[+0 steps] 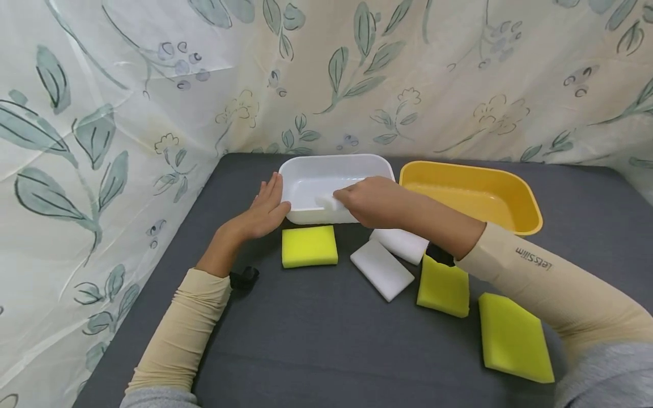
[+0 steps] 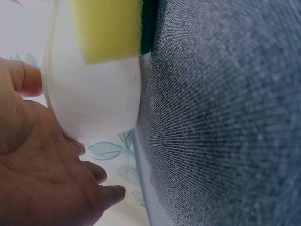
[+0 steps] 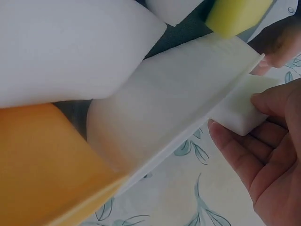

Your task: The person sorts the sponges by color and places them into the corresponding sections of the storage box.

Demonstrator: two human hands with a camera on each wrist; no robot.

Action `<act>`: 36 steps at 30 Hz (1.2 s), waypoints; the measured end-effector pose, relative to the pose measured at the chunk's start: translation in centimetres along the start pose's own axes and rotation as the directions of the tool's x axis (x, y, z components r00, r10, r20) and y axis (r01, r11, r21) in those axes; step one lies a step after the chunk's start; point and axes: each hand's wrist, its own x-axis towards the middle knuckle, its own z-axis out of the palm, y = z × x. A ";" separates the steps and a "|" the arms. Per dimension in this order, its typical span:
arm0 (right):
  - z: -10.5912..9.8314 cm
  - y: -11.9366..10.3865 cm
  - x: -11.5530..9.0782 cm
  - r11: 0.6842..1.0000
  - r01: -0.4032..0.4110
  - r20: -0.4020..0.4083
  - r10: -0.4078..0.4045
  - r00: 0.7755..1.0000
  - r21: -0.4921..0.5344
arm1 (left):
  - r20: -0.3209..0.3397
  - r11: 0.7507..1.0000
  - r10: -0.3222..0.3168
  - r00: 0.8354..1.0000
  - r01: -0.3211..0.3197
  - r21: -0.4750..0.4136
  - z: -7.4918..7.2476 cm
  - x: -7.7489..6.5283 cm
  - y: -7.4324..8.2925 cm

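Right wrist view: white sponge [image 3: 237, 110] is pinched by the right hand [image 1: 376, 201] at the white tray [image 1: 331, 170], floor contact unclear; left hand [image 1: 261, 211] is held straight-fingered at its end. Sponge is judged light, soft; opposite edges should be gripped.

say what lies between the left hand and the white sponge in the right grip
The left end of the white tub, its wall and bare inside; the head view shows nothing else there.
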 end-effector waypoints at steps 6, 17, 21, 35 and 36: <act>0.2 0.2 1.2 0.998 -0.055 0.064 0.054 0.997 0.006 | 0.000 1.000 -0.019 1.000 0.020 -0.012 0.1 0.2 0.0; 0.2 1.0 3.3 0.976 -0.062 0.100 0.041 0.994 0.209 | -0.001 0.999 -0.038 0.999 0.038 -0.017 -0.2 -0.1 0.0; 0.3 1.3 4.3 0.951 -0.043 0.113 0.009 0.994 0.306 | 0.001 0.999 -0.047 0.999 0.047 -0.018 -0.3 -0.3 -0.1; 1.4 2.5 5.6 0.876 -0.171 0.287 0.039 0.957 0.451 | -0.006 0.999 -0.038 0.999 0.038 -0.011 -0.2 0.1 0.3; 1.4 2.6 5.6 0.870 -0.175 0.287 0.041 0.957 0.461 | -0.007 0.999 -0.038 0.999 0.038 -0.011 -0.3 0.1 0.4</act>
